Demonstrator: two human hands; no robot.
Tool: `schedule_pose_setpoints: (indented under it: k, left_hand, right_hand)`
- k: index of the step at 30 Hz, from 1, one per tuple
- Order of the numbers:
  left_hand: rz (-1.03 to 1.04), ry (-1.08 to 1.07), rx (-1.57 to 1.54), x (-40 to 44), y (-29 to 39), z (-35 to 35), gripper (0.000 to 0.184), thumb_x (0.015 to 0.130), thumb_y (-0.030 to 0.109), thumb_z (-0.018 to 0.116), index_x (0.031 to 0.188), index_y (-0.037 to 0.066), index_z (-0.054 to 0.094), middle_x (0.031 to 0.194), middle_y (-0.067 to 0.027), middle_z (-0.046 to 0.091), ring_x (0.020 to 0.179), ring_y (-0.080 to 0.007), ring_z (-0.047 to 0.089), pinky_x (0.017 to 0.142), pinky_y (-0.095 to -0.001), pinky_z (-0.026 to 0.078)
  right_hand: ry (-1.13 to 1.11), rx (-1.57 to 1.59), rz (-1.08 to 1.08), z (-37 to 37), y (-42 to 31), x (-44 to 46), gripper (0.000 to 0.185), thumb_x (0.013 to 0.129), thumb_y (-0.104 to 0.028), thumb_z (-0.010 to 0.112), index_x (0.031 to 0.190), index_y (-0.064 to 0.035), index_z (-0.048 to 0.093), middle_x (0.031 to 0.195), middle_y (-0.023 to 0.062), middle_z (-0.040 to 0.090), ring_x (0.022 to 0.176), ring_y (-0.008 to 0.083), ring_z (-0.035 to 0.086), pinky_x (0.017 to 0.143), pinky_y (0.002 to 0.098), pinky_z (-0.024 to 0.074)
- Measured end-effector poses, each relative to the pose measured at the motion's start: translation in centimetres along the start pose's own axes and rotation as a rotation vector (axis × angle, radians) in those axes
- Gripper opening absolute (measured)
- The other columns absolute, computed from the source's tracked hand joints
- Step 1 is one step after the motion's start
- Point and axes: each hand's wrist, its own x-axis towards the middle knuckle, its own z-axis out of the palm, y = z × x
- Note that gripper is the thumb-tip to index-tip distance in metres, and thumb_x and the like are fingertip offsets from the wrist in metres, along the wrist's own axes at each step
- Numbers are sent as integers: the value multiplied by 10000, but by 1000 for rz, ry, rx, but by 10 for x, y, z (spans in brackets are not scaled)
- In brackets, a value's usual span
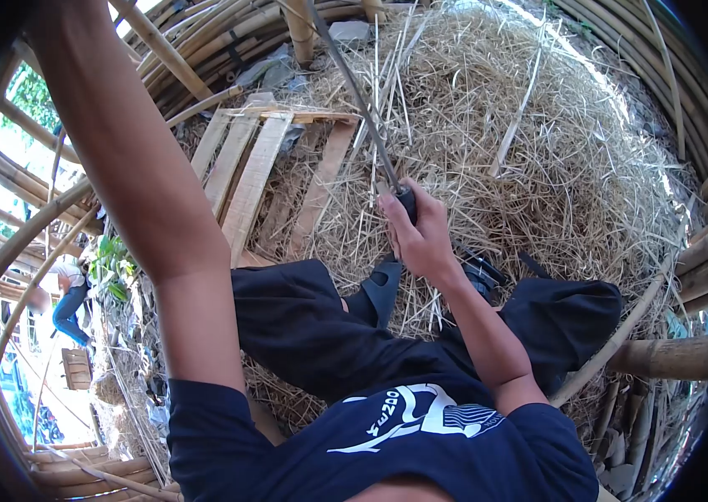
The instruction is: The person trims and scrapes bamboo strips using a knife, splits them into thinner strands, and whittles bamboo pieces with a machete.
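Note:
My right hand [422,238] is closed round the black handle [406,203] of a long tool. From the handle a thin, dark metal shaft or blade [362,100] runs up and left, out of the top of the view. A small pale piece, too small to name, shows by my fingertips. Beneath this hand lie dry straw [488,117] and my dark sandals [385,289]. My left arm [149,184] reaches up to the top left edge, and its hand is outside the frame.
A wooden slatted pallet [255,167] lies on the straw left of the tool. Bamboo poles [676,358] and bamboo walls surround the space. Flat stones [350,32] sit at the top. Far left, beyond the bamboo, a person [74,305] in blue trousers is bent over.

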Motion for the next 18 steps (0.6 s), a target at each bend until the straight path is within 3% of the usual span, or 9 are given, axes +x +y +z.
schedule_pose_setpoints:
  k: [2, 4, 6, 8, 9, 12, 14, 16, 18]
  left_hand:
    - [3, -50, 57, 1, 3, -5, 407, 807, 473, 533, 600, 202, 310, 503, 39, 313, 417, -122, 296, 435, -274, 265]
    - [23, 2, 76, -2, 3, -2, 394, 805, 469, 530, 608, 200, 318, 494, 40, 308, 416, -121, 297, 434, -272, 260]
    - [53, 31, 86, 6, 1, -2, 382, 803, 465, 526, 617, 199, 326, 484, 42, 303, 414, -120, 297, 433, -271, 254]
    - [232, -64, -45, 17, -5, -21, 242, 815, 197, 651, 650, 117, 492, 499, 44, 361, 405, -71, 268, 365, -207, 252]
    - [229, -63, -47, 12, -7, -17, 242, 815, 197, 651, 650, 117, 492, 499, 44, 361, 405, -71, 268, 365, -207, 252]
    - [124, -9, -184, 0, -8, -1, 250, 794, 187, 666, 627, 132, 488, 484, 48, 344, 418, -76, 283, 372, -203, 263]
    - [-22, -50, 47, 5, -2, 0, 369, 799, 447, 520, 611, 200, 321, 462, 46, 273, 410, -115, 289, 434, -266, 244]
    - [-32, -28, 68, -1, -4, 6, 378, 798, 444, 519, 599, 202, 307, 454, 47, 261, 409, -111, 284, 434, -265, 240]
    - [-36, -13, 88, 8, -5, 4, 388, 796, 442, 518, 587, 204, 293, 447, 49, 250, 407, -108, 279, 435, -265, 235]
  right_hand:
    - [44, -37, 40, -5, 25, 5, 320, 934, -279, 565, 791, 7, 543, 545, 34, 500, 486, 97, 455, 466, 288, 362]
    - [84, -400, 194, -20, 56, 14, 346, 936, -308, 554, 797, 8, 548, 549, 49, 515, 478, 124, 467, 472, 298, 374]
    - [134, -530, -7, -23, 63, 20, 386, 940, -345, 545, 768, 1, 544, 547, 54, 522, 438, 131, 481, 435, 296, 388]
    - [56, -24, 406, -16, 38, 12, 378, 947, -366, 537, 762, -39, 501, 549, 20, 493, 382, 101, 436, 380, 261, 354]
    - [62, 91, 446, -17, 34, 14, 401, 938, -362, 549, 724, -23, 529, 523, 21, 505, 375, 102, 487, 355, 278, 389]
    - [74, -2, 356, -14, 8, 8, 396, 936, -348, 559, 734, -11, 515, 520, 12, 489, 407, 96, 468, 393, 282, 378]
    - [73, -91, 230, -14, 10, 6, 372, 931, -323, 571, 764, 3, 511, 525, 15, 480, 452, 92, 443, 436, 286, 359]
    - [33, -82, 33, -9, -10, 1, 339, 925, -299, 580, 799, 11, 523, 529, 30, 475, 488, 95, 428, 468, 292, 347]
    - [27, -87, 48, -7, -5, 3, 303, 922, -276, 582, 822, 7, 540, 534, 44, 484, 484, 96, 440, 466, 296, 357]
